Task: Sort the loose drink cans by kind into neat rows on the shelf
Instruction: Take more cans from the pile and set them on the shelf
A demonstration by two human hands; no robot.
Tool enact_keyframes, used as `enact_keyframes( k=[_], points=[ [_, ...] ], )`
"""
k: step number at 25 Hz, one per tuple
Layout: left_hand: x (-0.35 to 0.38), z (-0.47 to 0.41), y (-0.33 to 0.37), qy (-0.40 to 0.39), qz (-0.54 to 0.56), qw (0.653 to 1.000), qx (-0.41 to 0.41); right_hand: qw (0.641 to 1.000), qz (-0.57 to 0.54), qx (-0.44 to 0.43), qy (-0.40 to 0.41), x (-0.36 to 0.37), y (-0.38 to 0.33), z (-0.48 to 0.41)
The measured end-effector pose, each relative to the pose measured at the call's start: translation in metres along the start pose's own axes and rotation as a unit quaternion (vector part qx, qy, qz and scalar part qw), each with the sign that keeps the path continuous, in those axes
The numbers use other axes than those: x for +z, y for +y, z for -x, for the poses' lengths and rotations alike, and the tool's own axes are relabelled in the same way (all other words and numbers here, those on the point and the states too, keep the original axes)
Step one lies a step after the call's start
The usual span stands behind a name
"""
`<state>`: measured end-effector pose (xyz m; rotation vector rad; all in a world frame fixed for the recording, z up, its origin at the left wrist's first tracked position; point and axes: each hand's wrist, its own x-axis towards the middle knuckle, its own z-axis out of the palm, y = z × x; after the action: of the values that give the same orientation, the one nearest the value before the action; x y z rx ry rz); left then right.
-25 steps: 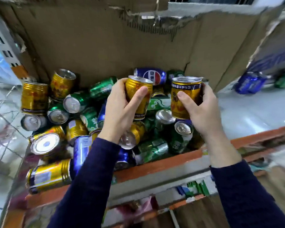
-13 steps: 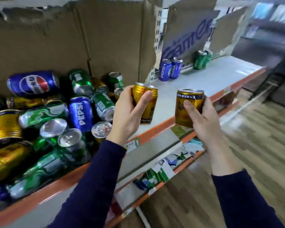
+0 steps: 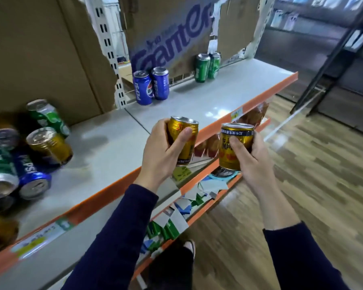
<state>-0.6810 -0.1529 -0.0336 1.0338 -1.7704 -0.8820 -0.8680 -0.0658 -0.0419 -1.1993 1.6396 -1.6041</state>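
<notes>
Stretching across the view from lower left to upper right, the long pale grey metal shelf with an orange front lip carries torn brown cardboard sheets standing along its back. At its left end lies a loose heap of gold, green and blue aluminium drink cans, most on their sides and touching one another. Further back, two upright blue Pepsi cans stand side by side against the cardboard, and to the right, well apart from them, two upright green cans stand as a pair.

The person's arms in dark navy sleeves reach up from below. The left hand is wrapped firmly around a short gold can, thumb across its front, holding it tilted slightly above the shelf's front edge. The right hand clasps a second gold can with a dark band near its rim, fingers curled round the side, upright and out past the orange lip, over the wooden floor. The two held cans are near each other but apart.
</notes>
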Motion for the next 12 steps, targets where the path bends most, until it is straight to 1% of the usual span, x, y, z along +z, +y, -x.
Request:
enact_keyframes(
  k=[5, 8, 12],
  points=[
    [0.073, -0.082, -0.013, -0.017, -0.012, 1.000, -0.006, 1.000, -0.020, 0.013, 0.008, -0.042, 0.041, -0.099],
    [0.112, -0.144, -0.015, -0.006, -0.005, 1.000, -0.008, 1.000, -0.002, 0.013, 0.002, -0.063, 0.054, -0.170],
    [0.165, -0.218, -0.015, -0.013, 0.006, 1.000, -0.016, 1.000, 0.025, 0.005, 0.001, -0.095, 0.069, -0.258]
  ],
)
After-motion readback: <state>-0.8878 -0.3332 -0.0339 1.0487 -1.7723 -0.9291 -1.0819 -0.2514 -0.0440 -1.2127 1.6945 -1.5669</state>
